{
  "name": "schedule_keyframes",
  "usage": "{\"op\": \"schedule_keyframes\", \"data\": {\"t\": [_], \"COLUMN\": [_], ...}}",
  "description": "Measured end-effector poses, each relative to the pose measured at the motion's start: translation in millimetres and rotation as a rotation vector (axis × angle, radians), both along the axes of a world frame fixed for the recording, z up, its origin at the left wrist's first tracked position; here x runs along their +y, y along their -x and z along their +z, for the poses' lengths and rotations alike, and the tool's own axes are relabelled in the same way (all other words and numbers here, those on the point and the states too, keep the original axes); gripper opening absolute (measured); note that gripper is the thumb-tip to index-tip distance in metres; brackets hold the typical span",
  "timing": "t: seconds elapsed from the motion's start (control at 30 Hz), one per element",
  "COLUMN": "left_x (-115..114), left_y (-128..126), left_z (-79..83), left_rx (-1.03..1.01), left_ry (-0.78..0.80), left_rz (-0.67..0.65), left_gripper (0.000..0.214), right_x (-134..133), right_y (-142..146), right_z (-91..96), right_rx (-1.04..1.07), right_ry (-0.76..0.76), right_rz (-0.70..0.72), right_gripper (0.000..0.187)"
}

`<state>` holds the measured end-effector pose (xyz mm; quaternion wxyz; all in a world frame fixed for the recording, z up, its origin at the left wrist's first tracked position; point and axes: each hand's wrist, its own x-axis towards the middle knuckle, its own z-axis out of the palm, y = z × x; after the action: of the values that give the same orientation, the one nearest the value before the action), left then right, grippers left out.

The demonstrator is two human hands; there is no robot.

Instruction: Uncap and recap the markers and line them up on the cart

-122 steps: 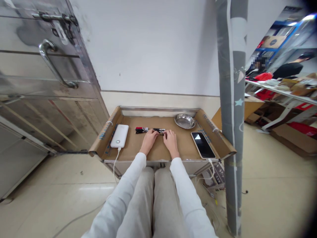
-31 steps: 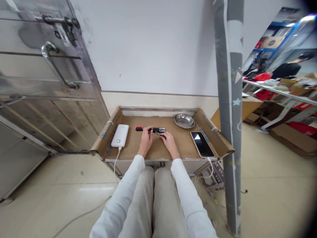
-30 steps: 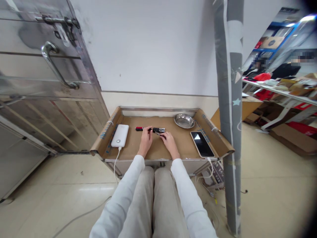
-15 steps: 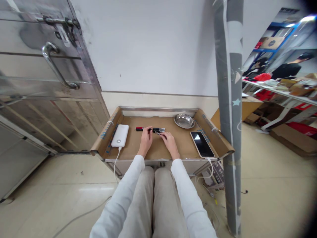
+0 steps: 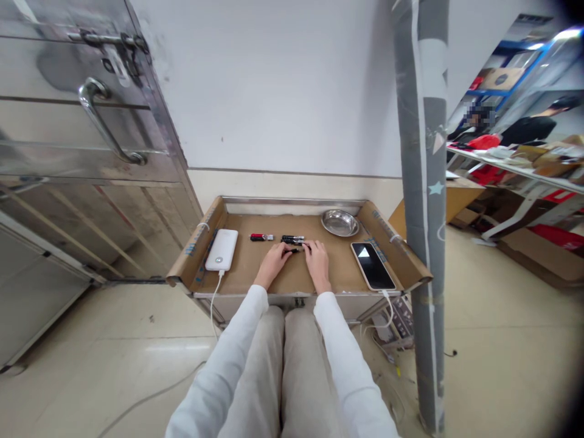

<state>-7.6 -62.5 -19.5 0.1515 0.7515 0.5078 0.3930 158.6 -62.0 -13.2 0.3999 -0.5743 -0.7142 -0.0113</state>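
Note:
Between my two hands, low over the brown lined tray top (image 5: pixel 255 277), is a small black pen-like stick (image 5: pixel 295 250). My left hand (image 5: pixel 272 262) is closed on its left end with thumb and fingers. My right hand (image 5: pixel 316 260) has curled fingertips at its right end; the exact grip is partly hidden. Just beyond the fingers lie several black pen-like sticks (image 5: pixel 292 238) with silvery ends, side by side. To their left rests a pair of sticks, a red pen-like stick (image 5: pixel 258 235) and a black one (image 5: pixel 256 239), both with pale ends.
A white power bank (image 5: pixel 221 249) with a cable stands left. At right are a round metal dish (image 5: pixel 340 223) and a cabled phone (image 5: pixel 373 266). Raised cardboard edges (image 5: pixel 390 238) flank the surface. A tall grey wrapped roll (image 5: pixel 424 243) stands right; people sit far behind.
My left hand has drawn back from the row of sticks toward me, uncovering the red and black pair. My right hand has shifted slightly, and a black stick is now between both hands.

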Motion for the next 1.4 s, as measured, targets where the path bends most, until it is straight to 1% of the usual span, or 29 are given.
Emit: {"op": "schedule_keyframes", "data": {"t": [0.07, 0.2, 0.3, 0.37, 0.5, 0.57, 0.67, 0.77, 0.87, 0.97, 1.03, 1.13, 1.2, 1.3, 1.37, 1.4], "left_x": [4, 11, 12, 10, 7, 7, 9, 11, 11, 9, 7, 6, 6, 5, 5, 5], "left_y": [0, 1, 0, 0, -1, -1, -2, -2, -3, -3, -4, -6, -6, -4, -1, 0], "left_z": [-3.0, -6.8, -7.7, -7.6, -8.6, -9.8, -10.7, -9.3, -6.5, -4.0, -2.7, -0.4, 1.8, 4.5, 4.1, 3.1], "left_rx": [0.014, 0.004, 0.014, 0.018, 0.015, 0.022, 0.040, 0.054, 0.081, 0.120, 0.140, 0.150, 0.137, 0.101, 0.077, 0.069], "left_ry": [-0.028, -0.057, -0.081, -0.096, -0.054, -0.032, -0.028, -0.022, -0.027, -0.040, -0.049, -0.069, -0.095, -0.140, -0.152, -0.148], "left_rz": [0.031, 0.092, 0.130, 0.117, 0.019, 0.002, 0.012, 0.033, 0.081, 0.114, 0.117, 0.136, 0.197, 0.380, 0.517, 0.564], "left_gripper": [0.005, 0.009, 0.014, 0.017, 0.013, 0.010, 0.007, 0.006, 0.004, 0.004, 0.007, 0.011, 0.012, 0.013, 0.022, 0.028], "right_x": [0, 0, 1, 2, 3, 4, 6, 8, 8, 5, 3, 2, 2, 2, 1, 0], "right_y": [2, 5, 5, 5, 3, 3, 2, 2, 3, 4, 5, 5, 5, 5, 6, 6], "right_z": [0.0, -0.1, -0.6, -1.0, -1.9, -3.0, -5.7, -8.3, -8.8, -6.1, -3.9, -2.2, -2.4, -2.0, -0.1, 1.5], "right_rx": [-0.038, -0.111, -0.143, -0.143, -0.109, -0.105, -0.077, 0.011, 0.083, 0.056, -0.022, -0.149, -0.191, -0.197, -0.175, -0.160], "right_ry": [-0.003, 0.020, 0.049, 0.061, 0.070, 0.075, 0.081, 0.100, 0.106, 0.084, 0.065, 0.045, 0.043, 0.053, 0.061, 0.063], "right_rz": [0.055, 0.172, 0.199, 0.201, 0.194, 0.184, 0.180, 0.237, 0.281, 0.224, 0.160, 0.065, 0.025, 0.014, 0.026, 0.038], "right_gripper": [0.029, 0.025, 0.023, 0.022, 0.020, 0.018, 0.018, 0.021, 0.024, 0.023, 0.022, 0.027, 0.030, 0.031, 0.031, 0.031]}}
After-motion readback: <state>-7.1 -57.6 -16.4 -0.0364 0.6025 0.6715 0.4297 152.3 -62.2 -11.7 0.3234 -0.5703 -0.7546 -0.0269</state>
